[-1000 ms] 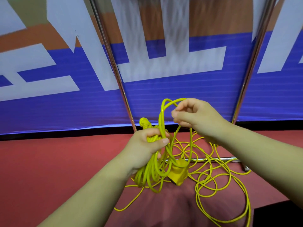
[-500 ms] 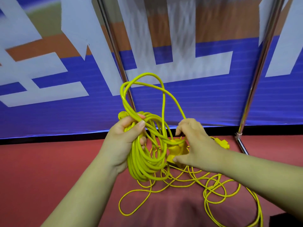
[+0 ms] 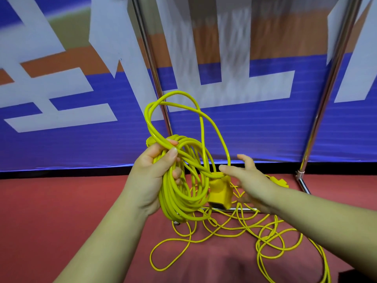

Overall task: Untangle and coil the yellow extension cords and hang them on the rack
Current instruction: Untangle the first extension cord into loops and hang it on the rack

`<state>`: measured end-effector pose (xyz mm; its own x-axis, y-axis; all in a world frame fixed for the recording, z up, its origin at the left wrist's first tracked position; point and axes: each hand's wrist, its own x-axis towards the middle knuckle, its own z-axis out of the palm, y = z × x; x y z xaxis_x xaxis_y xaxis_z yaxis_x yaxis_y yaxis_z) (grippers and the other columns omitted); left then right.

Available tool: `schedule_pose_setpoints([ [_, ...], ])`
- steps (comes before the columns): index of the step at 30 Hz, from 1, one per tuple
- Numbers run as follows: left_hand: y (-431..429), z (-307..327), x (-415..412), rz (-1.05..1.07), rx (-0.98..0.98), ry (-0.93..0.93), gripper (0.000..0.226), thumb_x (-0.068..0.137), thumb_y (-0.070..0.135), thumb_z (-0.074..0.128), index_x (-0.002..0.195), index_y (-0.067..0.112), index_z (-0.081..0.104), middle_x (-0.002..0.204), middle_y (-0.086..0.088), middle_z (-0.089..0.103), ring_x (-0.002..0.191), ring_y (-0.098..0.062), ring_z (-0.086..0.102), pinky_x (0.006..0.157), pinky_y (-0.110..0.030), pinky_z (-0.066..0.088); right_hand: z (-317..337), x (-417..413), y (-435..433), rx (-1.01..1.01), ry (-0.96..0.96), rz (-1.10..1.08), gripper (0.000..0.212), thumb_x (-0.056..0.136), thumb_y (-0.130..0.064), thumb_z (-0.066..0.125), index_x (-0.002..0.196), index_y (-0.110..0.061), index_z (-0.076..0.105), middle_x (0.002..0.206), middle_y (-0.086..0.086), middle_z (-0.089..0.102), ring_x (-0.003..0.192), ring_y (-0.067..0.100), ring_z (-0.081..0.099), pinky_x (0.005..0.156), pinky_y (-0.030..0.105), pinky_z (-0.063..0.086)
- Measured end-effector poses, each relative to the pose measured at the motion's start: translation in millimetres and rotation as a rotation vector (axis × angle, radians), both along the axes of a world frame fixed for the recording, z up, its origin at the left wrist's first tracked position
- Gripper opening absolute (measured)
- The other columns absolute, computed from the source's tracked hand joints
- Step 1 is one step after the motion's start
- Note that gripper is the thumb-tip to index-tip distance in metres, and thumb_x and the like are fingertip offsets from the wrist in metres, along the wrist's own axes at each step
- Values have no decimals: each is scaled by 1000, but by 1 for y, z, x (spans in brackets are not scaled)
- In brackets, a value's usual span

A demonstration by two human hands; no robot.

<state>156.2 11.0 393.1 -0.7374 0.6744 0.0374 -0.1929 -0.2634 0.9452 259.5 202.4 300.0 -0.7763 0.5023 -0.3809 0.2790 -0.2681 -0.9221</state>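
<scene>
Fingers [image 3: 173, 142] of our left hand [image 3: 155, 176] curl round the top of the yellow coil [image 3: 183, 203], thumb pressed across the strands, so the bundle hangs below our fist in front of the rack upright [image 3: 157, 82]; one tall loop [image 3: 175, 97] springs up above the grip. Our right hand [image 3: 253, 180] is spread and holds nothing, its index tip just beside the cord where it meets the yellow socket block [image 3: 219, 193], which dangles against the coil. More loose cord [image 3: 265, 233] sprawls in tangles on the red floor [image 3: 61, 211] beneath. We judge the cord light, limp yet springy, with a smooth jacket that lets turns slip apart, while the block is the one stiff, heavier part and will likely swing. We would take hold of the cord just above the block and feed it into the fist turn by turn, with the thumb clamped on top
</scene>
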Motion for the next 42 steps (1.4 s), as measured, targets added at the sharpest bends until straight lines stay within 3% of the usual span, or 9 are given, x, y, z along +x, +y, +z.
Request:
schedule_pose_setpoints([
  [4, -1, -1, 1, -7, 20, 34, 14, 85, 12, 70, 99, 15, 66, 83, -13, 56, 45, -14, 49, 42, -25, 45, 2, 4, -4, -268, -202, 222, 74, 69, -72, 67, 134, -41, 53, 149, 5, 43, 128, 51, 48, 90, 64, 48],
  [9, -1, 0, 3, 10, 6, 34, 19, 83, 15, 62, 101, 13, 64, 85, -15, 53, 44, -13, 48, 42, -25, 44, -2, 0, -8, -278, -2, 152, 37, 89, -35, 66, 124, -25, 58, 99, -3, 75, 85, 28, 74, 101, 50, 48],
  [17, -3, -8, -7, 58, -58, 13, 16, 83, 19, 64, 98, 17, 69, 71, -6, 57, 46, -13, 49, 42, -23, 45, 8, 1, 13, -252, 216, -126, 70, 83, 4, 71, 143, -18, 42, 99, 15, 76, 85, 28, 74, 73, 34, 58],
  [22, -3, -14, -11, 61, -65, -4, 20, 83, 20, 65, 102, 15, 68, 71, -9, 55, 46, -13, 48, 43, -25, 44, 18, 3, 17, -188, 209, -39, 58, 86, 3, 68, 134, -26, 52, 110, 3, 75, 84, 22, 71, 92, 51, 50],
  [27, -1, -19, -9, 51, -86, 16, 30, 82, 21, 66, 110, 10, 65, 69, -10, 56, 46, -14, 48, 44, -24, 45, 24, 0, 16, -207, 296, 14, 54, 92, 13, 52, 135, -19, 53, 113, 6, 73, 81, 24, 73, 67, 47, 60],
  [32, -2, -21, -16, 67, -113, 3, 30, 81, 24, 66, 109, 13, 66, 71, -7, 58, 49, -12, 49, 45, -23, 45, 29, 4, 16, 57, 329, 2, 47, 98, 2, 52, 138, -23, 52, 108, 0, 75, 71, 14, 68, 61, 31, 54],
  [35, -2, -22, -18, 80, -111, 2, 31, 81, 24, 65, 110, 12, 64, 69, -6, 58, 48, -12, 50, 46, -22, 45, 34, 8, 19, 318, 296, -74, 49, 100, 0, 48, 142, -27, 45, 82, 7, 69, 51, 9, 52, 50, 21, 45],
  [39, -2, -21, -20, 71, -75, 30, 23, 85, 22, 62, 106, 14, 65, 65, -4, 58, 48, -12, 49, 47, -23, 45, 34, 8, 22, 215, 331, -128, 43, 96, 10, 45, 127, -20, 48, 94, 12, 76, 74, 49, 65, 79, 69, 51],
  [42, -2, -19, -19, 52, -46, 51, 20, 87, 21, 61, 106, 16, 66, 64, -5, 55, 49, -13, 49, 48, -24, 45, 35, 5, 20, 126, 287, -61, 38, 93, 7, 52, 119, -20, 50, 95, 21, 72, 79, 36, 61, 88, 65, 50],
])
